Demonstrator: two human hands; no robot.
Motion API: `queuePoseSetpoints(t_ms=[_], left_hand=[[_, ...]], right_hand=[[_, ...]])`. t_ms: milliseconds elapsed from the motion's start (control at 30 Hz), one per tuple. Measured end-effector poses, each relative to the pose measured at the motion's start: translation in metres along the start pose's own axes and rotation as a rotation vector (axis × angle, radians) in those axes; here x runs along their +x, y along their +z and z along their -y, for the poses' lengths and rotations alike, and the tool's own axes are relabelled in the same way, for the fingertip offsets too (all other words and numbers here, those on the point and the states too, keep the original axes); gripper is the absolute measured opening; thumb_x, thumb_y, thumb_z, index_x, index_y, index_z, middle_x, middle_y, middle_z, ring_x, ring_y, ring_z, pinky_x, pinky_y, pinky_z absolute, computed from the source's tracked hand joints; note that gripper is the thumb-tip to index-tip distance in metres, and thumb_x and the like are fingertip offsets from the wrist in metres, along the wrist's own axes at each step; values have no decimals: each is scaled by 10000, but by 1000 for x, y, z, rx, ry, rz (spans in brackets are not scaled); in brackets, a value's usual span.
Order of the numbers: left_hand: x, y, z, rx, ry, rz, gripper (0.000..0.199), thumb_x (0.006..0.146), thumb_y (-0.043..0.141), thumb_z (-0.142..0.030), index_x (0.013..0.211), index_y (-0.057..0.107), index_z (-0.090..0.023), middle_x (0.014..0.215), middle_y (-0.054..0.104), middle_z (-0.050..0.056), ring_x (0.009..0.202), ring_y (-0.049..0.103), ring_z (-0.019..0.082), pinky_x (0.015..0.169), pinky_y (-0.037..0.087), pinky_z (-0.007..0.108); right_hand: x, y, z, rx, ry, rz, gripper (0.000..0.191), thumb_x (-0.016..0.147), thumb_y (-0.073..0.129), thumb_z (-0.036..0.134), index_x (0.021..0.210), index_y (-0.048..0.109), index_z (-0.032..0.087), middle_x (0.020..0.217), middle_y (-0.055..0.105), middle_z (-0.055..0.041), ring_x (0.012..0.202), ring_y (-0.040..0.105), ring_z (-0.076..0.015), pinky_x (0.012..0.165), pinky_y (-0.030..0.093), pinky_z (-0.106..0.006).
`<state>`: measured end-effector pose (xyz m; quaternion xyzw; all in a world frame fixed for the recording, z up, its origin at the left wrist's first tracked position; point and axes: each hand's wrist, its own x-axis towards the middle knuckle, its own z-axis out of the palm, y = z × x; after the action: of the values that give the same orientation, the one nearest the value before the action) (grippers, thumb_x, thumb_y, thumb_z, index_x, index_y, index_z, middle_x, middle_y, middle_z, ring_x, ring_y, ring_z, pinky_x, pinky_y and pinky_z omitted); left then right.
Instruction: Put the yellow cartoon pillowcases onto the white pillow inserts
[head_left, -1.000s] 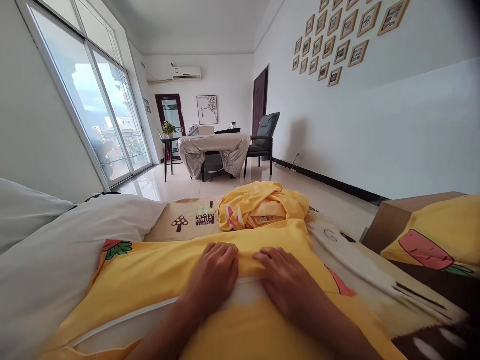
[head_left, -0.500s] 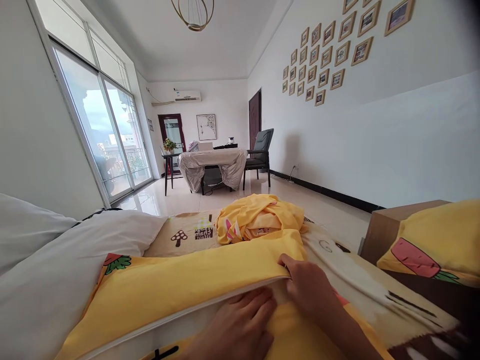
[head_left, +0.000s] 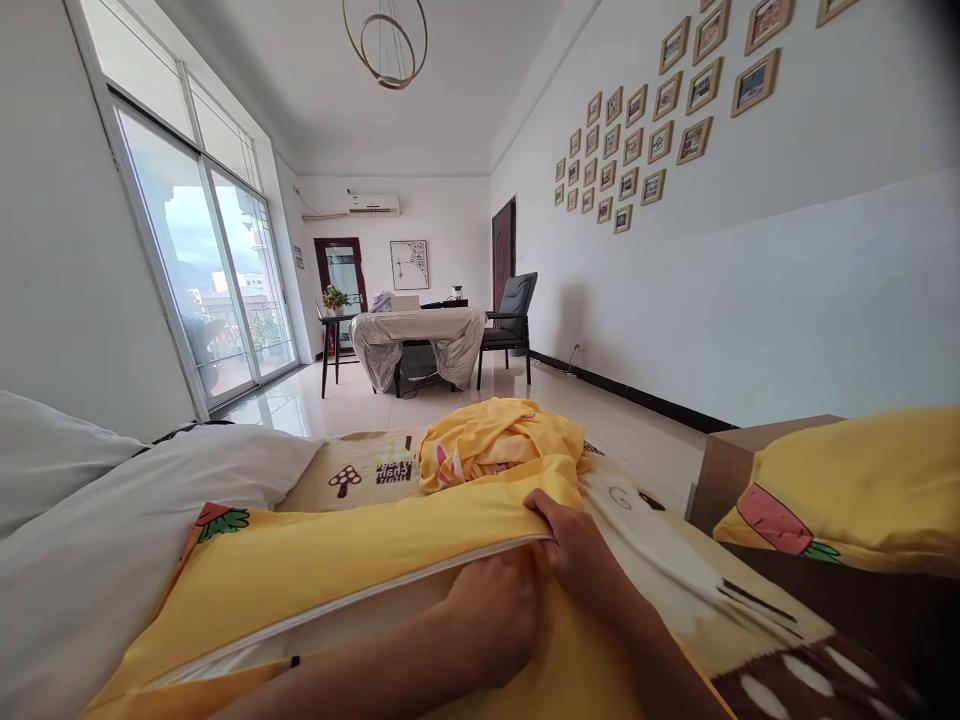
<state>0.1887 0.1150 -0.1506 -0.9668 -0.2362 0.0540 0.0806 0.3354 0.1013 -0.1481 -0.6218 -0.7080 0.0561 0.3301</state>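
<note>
Right hand (head_left: 576, 552) pinches yellow cover (head_left: 322, 550) — left hand (head_left: 496, 612) seems curled, its grip hidden.

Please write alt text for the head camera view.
At a long opening in a yellow cover, the right hand pinches the edge and the left hand curls close by. Around them lie a patterned blanket and white pillows; a draped table stands beyond.

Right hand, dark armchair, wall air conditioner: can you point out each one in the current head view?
Right hand (head_left: 576, 543): head view, on the back of the hand.
Dark armchair (head_left: 517, 298): head view, on its backrest.
Wall air conditioner (head_left: 375, 203): head view, on its front.
</note>
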Motion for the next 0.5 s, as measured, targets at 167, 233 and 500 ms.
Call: queuePoseSetpoints(t_ms=[167, 233, 500], left_hand=[[23, 16, 0, -94, -87, -1, 336, 808, 377, -124, 1005, 646, -80, 987, 677, 165, 904, 637, 270, 905, 477, 401], [22, 21, 1, -166, -105, -69, 378, 820, 353, -126, 1098, 606, -82, 1060, 656, 166, 978, 615, 275, 943, 459, 413], [18, 27, 11, -335, -24, -279, 451, 897, 329, -271, 1322, 424, -153, 1390, 446, 141, 1274, 410, 292, 1092, 315, 478]], right_hand=[[1, -1, -6, -113, 42, 24, 338, 664, 416, 53, 932, 576, 180, 788, 647, -43, 723, 563, -170, 635, 317, -242], [2, 0, -4, -157, 45, 17, 360, 659, 419, 55, 942, 602, 182, 832, 649, -47, 760, 562, -172, 660, 323, -245], [6, 18, 3, -251, 160, -70, 419, 622, 396, 29, 974, 590, 147, 863, 646, -82, 785, 551, -194, 691, 331, -266]])
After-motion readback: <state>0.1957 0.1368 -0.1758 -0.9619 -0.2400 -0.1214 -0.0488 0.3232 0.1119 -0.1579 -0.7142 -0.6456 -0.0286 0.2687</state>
